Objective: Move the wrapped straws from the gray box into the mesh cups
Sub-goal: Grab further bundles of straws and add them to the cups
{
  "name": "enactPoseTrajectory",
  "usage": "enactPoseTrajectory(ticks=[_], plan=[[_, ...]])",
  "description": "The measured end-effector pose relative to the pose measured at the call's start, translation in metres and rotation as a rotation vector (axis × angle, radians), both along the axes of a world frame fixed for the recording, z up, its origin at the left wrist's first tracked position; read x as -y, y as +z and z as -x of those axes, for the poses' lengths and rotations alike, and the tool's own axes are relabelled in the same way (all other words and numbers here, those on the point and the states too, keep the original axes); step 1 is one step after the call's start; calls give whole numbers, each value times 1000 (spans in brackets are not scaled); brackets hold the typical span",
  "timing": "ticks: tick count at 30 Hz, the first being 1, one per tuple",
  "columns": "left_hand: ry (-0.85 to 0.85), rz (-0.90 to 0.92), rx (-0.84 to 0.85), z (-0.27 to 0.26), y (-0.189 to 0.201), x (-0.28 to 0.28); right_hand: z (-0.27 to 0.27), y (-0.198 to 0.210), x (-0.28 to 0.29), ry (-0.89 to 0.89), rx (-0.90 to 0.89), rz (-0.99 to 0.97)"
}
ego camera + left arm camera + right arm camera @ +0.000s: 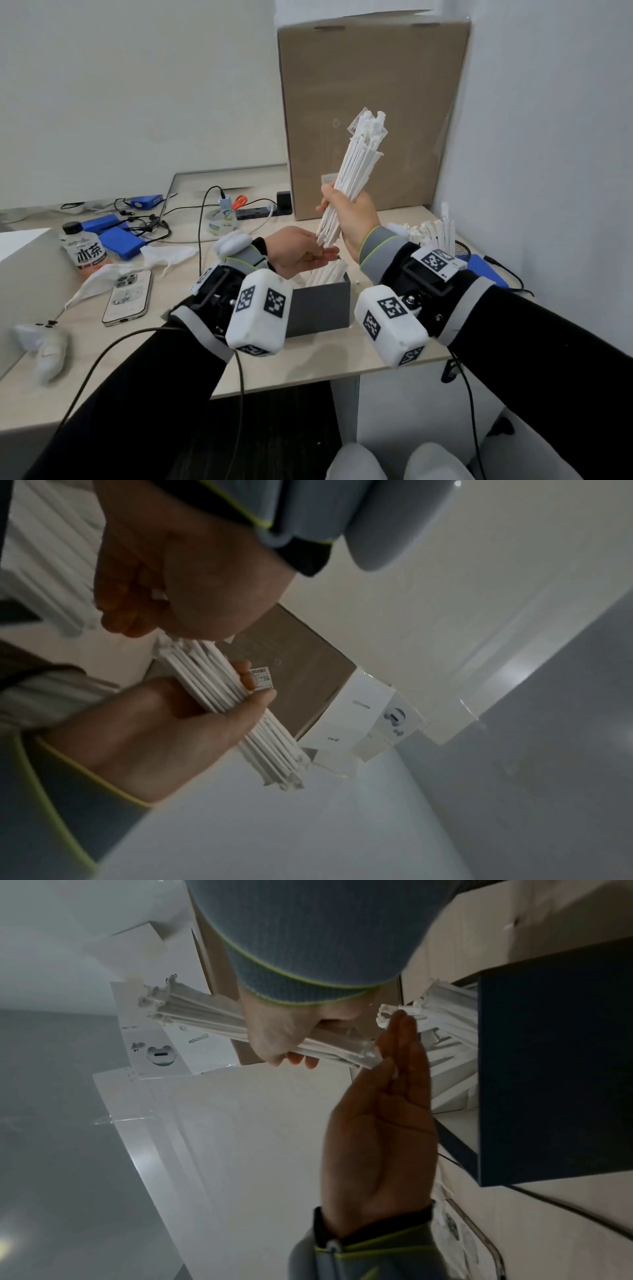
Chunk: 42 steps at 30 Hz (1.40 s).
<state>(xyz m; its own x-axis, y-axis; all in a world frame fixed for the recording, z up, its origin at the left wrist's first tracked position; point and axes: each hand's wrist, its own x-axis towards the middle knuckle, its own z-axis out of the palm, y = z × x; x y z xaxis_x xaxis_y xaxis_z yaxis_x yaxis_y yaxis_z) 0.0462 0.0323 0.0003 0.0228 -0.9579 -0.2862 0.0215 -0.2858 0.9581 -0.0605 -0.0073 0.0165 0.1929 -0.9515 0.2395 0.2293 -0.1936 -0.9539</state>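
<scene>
Wrapped straws: a thick bundle (352, 171) is standing almost upright in the air, tilted a little to the right, above the gray box (320, 308).
Right grip: the right hand (349, 212) is wrapping its fingers and thumb tightly around the lower part of the bundle, so the many thin straws are not sliding apart.
Left grip: the left hand (301, 253) is lying flat with straight fingers just under the bottom ends of the bundle and is holding nothing; I think it is tapping the ends level, so the bundle can enter a cup together.
Gray box: it is sitting on the counter (308, 356) directly under both hands, with more straws leaning inside, so any straw that slips is falling back in.
Mesh cup: a dark one (462, 247) is showing behind the right wrist, already full of upright straws.
Progress: the task is looking partly done, because straws are remaining in the box.
Behind: a tall cardboard box (370, 120) is standing against the wall.
</scene>
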Motion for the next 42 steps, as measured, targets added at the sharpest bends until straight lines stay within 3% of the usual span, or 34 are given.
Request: enactPoseTrajectory(ticks=[3,7,13,19,27,32,37,42], plan=[[8,18,-198,5,0,4,5,-4,-2,-31,-57,10],[13,56,-299,17,7,5,12,-6,-1,-66,-47,8],[-46,97,-152,42,18,3,33,4,7,-126,-60,81],[90,177,166,82,24,13,93,26,29,-238,-17,209],[-144,398,995,136,13,62,182,13,74,-381,-94,179],[-253,308,1357,166,14,97,200,-10,101,-332,-228,119],[-337,148,1491,174,2,109,192,-32,112,-235,-317,65],[-337,103,1488,181,-1,113,188,-53,116,-176,-410,-17]])
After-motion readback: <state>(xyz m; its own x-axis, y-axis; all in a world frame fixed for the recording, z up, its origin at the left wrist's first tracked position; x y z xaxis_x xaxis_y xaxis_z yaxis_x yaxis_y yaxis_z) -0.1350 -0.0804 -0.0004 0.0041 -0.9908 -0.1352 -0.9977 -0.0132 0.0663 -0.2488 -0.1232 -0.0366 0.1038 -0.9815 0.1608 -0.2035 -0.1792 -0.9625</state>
